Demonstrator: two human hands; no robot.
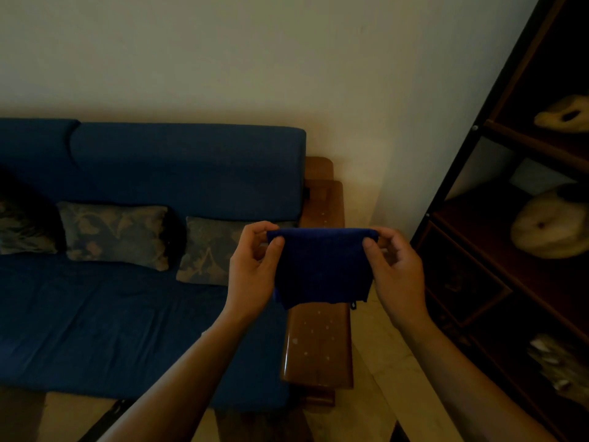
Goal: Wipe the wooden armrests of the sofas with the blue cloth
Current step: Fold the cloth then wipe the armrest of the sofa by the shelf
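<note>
- The blue cloth (322,266) is held up in the air between both hands, above the wooden armrest (318,342) at the right end of the blue sofa (143,314); its top edge is stretched level and the rest hangs down folded, hiding the middle stretch of the armrest.
- The left hand (253,269) is seen pinching the cloth's upper left corner; the thumb is laid on the near face and the fingers (255,229) are curled over the top edge.
- The right hand (395,272) is seen pinching the upper right corner in the same way; thumb in front, fingers (387,232) bent behind.
- Pale specks are scattered over the glossy top of the armrest, both beyond and in front of the cloth.
- Two patterned cushions (114,234) are propped against the sofa's backrest; a third is partly seen at the left edge.
- A dark wooden shelf unit (497,199) is placed to the right of the armrest, near it; pale rounded objects (548,228) are kept on its shelves, too blurred to be identified.
</note>
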